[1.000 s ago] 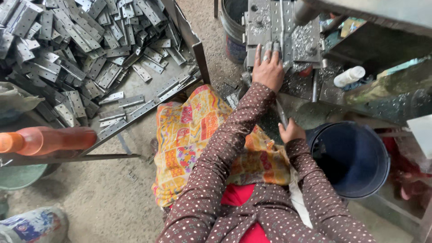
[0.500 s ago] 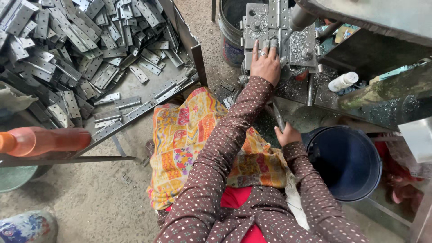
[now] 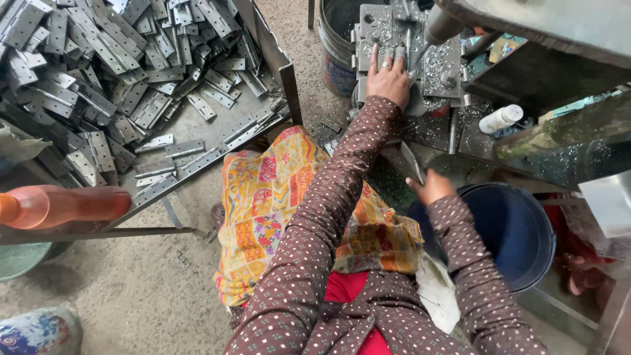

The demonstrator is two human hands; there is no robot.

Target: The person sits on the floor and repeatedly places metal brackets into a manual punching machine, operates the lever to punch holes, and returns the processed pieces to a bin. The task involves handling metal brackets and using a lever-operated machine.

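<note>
My left hand [image 3: 388, 79] reaches forward and rests flat on the steel die plate [image 3: 430, 62] of a press machine, fingers spread over a small metal part. My right hand [image 3: 430, 187] is closer to me, shut on a flat grey metal hinge piece [image 3: 413, 163] that sticks upward from the fist. Both arms wear brown dotted sleeves. A dark blue bucket [image 3: 509, 230] sits right beside my right hand.
A metal tray [image 3: 197, 141] at the left holds a big heap of grey hinge plates [image 3: 98, 66]. An orange bottle [image 3: 59, 205] lies at the left edge. A patterned yellow cloth [image 3: 276, 204] covers my lap. A white bottle [image 3: 501, 118] lies on the machine, and a bucket [image 3: 338, 46] stands beyond it.
My left hand has stayed on the die plate. My right hand has shifted slightly, holding the metal piece more upright near the bucket.
</note>
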